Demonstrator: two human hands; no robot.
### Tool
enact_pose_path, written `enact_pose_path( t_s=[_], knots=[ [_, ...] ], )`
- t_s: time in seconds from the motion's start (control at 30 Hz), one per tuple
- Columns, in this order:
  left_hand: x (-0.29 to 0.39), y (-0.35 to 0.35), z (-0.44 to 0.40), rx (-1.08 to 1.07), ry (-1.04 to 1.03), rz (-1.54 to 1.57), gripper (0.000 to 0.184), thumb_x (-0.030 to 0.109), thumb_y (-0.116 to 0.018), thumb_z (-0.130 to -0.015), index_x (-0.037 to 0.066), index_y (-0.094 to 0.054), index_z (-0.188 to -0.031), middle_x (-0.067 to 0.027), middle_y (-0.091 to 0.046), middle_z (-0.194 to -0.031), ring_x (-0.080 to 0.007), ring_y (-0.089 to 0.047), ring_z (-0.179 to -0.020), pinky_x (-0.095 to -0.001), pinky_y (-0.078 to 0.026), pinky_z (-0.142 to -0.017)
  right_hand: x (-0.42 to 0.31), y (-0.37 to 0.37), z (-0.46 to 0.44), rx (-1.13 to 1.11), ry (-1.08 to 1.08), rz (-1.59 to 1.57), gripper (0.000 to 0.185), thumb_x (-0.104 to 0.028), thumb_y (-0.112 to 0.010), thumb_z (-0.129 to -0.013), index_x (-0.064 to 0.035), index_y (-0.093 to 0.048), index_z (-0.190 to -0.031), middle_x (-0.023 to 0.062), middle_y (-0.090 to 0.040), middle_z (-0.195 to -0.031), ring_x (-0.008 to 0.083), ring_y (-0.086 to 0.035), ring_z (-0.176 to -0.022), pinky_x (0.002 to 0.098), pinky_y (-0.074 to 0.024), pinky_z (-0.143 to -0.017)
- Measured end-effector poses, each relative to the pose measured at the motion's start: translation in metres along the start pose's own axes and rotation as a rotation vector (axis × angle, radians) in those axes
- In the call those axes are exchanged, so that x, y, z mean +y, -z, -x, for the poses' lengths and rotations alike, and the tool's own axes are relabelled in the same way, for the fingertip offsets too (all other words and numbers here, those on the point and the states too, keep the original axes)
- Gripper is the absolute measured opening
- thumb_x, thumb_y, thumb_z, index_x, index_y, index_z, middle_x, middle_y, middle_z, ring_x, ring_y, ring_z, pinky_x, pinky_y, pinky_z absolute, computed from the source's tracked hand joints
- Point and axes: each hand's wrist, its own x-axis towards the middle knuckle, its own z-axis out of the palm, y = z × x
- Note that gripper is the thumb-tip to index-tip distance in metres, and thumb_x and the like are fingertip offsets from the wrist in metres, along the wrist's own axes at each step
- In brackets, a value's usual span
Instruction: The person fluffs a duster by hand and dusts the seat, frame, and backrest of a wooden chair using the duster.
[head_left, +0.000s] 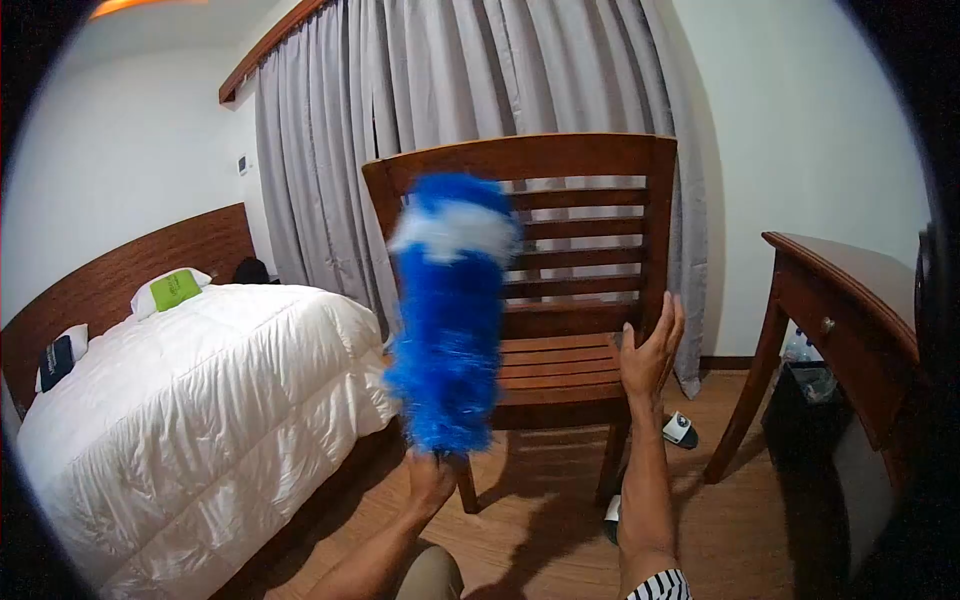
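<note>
Before the chair (575,320), L hand (432,482) is gripping the duster (450,310), prob. light/soft, best held by handle (436,454); R hand (652,352) is standing wide.

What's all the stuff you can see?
Slatted wooden chair: 1, brown, centre
Fluffy duster: 1, blue and white, before chair
Quilted bedcover: 1, white, left
Wooden headboard: 1, brown, left
Small cushions: 2, green/white and dark/white, on bedcover
Cloth curtains: count unclear, grey, behind chair
Wooden desk: 1, brown, right
Boxy bin: 1, black, beneath desk
Plastic bottles: count unclear, clear, by bin
Wooden floor: 1, brown, below
Flat slippers: 2, black/white, on floor
Smooth walls: 2, white, background
Trouser leg: 1, khaki, bottom
Striped sleeve: 1, black/white, bottom
Left hand: 1, bare, gripping duster
Right hand: 1, bare, by chair back
</note>
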Motion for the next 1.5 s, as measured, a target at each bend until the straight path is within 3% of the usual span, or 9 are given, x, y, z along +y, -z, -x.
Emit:
enact_pose_path(
  t_s=[0.2, 0.43, 0.6, 0.77, 1.0, 1.23, 1.33, 1.4, 1.5],
  knots=[
    [-0.006, 0.005, 0.004, 0.233, -0.097, -0.137, 0.018, -0.002, -0.049, -0.089, -0.003, -0.059, -0.105, -0.0259, -0.062, -0.095, -0.0484, -0.058, -0.09, -0.0535, -0.045, -0.077, -0.031, -0.023, 0.008, -0.189, 0.301, 0.198, 0.081, -0.014, -0.078, -0.083, -0.0083, -0.039, -0.154, 0.0196, -0.016, -0.166, 0.0397, -0.019, -0.153, 0.0541, -0.0191, -0.126],
    [-0.026, 0.01, 0.001, 0.25, -0.112, -0.141, 0.019, -0.004, -0.046, -0.089, -0.003, -0.06, -0.101, -0.0251, -0.063, -0.1, -0.0485, -0.054, -0.096, -0.0525, -0.042, -0.084, -0.029, -0.048, 0.034, -0.293, 0.363, 0.153, 0.086, -0.009, -0.081, -0.078, -0.0147, -0.04, -0.153, 0.0116, -0.008, -0.17, 0.037, -0.012, -0.155, 0.0579, -0.0175, -0.126],
    [-0.063, 0.025, 0.029, 0.09, 0.066, 0.018, 0.023, 0.0, -0.048, -0.088, -0.004, -0.063, -0.105, -0.0269, -0.063, -0.104, -0.0492, -0.055, -0.098, -0.0541, -0.043, -0.09, -0.034, -0.048, 0.033, -0.238, 0.339, 0.143, 0.081, -0.01, -0.081, -0.076, -0.0136, -0.044, -0.148, 0.0214, -0.033, -0.145, 0.0408, -0.024, -0.148, 0.0592, -0.0212, -0.124],
    [-0.085, 0.062, 0.092, -0.047, 0.222, 0.015, 0.021, 0.004, -0.049, -0.092, -0.005, -0.062, -0.106, -0.0206, -0.062, -0.098, -0.0391, -0.057, -0.094, -0.0486, -0.045, -0.088, -0.029, -0.045, 0.031, -0.284, 0.358, 0.165, 0.079, -0.013, -0.082, -0.077, -0.0145, -0.046, -0.147, 0.019, -0.033, -0.147, 0.0393, -0.023, -0.149, 0.0599, -0.0205, -0.123],
    [-0.034, 0.069, 0.034, 0.106, 0.245, 0.1, 0.017, 0.005, -0.05, -0.093, -0.004, -0.061, -0.101, -0.0146, -0.06, -0.092, -0.0308, -0.056, -0.09, -0.0454, -0.046, -0.084, -0.035, -0.043, 0.03, -0.307, 0.332, 0.145, 0.079, -0.015, -0.082, -0.078, -0.0145, -0.045, -0.148, 0.0194, -0.034, -0.148, 0.0401, -0.023, -0.148, 0.0609, -0.0182, -0.124],
    [0.001, 0.038, 0.007, 0.163, 0.62, 0.579, 0.008, 0.009, -0.055, -0.093, 0.006, -0.06, -0.087, 0.0007, -0.051, -0.069, -0.0091, -0.042, -0.053, -0.0281, -0.033, -0.048, -0.035, -0.039, 0.029, -0.37, 0.325, 0.144, 0.081, -0.015, -0.082, -0.079, -0.0131, -0.043, -0.15, 0.0219, -0.032, -0.15, 0.0416, -0.022, -0.148, 0.0609, -0.0166, -0.124],
    [-0.004, 0.048, 0.025, 0.16, 0.534, 0.45, 0.009, 0.015, -0.056, -0.096, 0.008, -0.059, -0.091, 0.0012, -0.052, -0.069, -0.0084, -0.043, -0.053, -0.0266, -0.033, -0.047, -0.037, -0.036, 0.026, -0.366, 0.338, 0.13, 0.082, -0.016, -0.082, -0.079, -0.0131, -0.042, -0.15, 0.022, -0.032, -0.149, 0.0413, -0.023, -0.147, 0.0607, -0.0169, -0.124],
    [0.003, 0.062, 0.023, 0.151, 0.512, 0.377, 0.012, 0.015, -0.055, -0.096, 0.005, -0.059, -0.092, -0.0025, -0.056, -0.077, -0.0136, -0.05, -0.061, -0.0307, -0.043, -0.055, -0.038, -0.034, 0.025, -0.359, 0.347, 0.126, 0.082, -0.016, -0.082, -0.079, -0.0133, -0.042, -0.151, 0.022, -0.033, -0.148, 0.0412, -0.023, -0.147, 0.0605, -0.0174, -0.123],
    [-0.018, 0.07, 0.014, 0.211, 0.156, 0.024, 0.018, 0.009, -0.055, -0.091, -0.003, -0.066, -0.099, -0.0143, -0.065, -0.09, -0.0275, -0.059, -0.082, -0.0409, -0.048, -0.078, -0.037, -0.034, 0.027, -0.374, 0.339, 0.126, 0.082, -0.017, -0.082, -0.08, -0.0135, -0.042, -0.151, 0.0223, -0.034, -0.148, 0.042, -0.024, -0.146, 0.0601, -0.0182, -0.123]
  ],
)
